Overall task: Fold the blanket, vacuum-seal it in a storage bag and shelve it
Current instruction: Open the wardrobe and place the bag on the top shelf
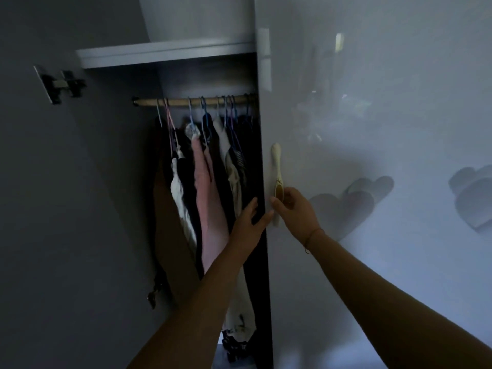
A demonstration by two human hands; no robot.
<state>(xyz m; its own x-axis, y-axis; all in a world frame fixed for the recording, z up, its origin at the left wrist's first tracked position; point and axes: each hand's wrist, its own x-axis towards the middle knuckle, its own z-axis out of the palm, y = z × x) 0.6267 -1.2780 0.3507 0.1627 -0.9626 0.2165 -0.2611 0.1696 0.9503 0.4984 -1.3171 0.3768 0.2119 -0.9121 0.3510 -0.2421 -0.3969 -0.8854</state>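
Bag (191,17) rests on shelf (165,53), above fingers (291,195) gripping handle (276,161)

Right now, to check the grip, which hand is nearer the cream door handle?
Right. The right hand holds the door handle low down; the left hand lies open at the door edge, left of it.

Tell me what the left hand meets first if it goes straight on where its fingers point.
The left hand would likely meet the closed door's edge, right beside it; passing inside that, the dark hanging clothes. Depth is unclear.
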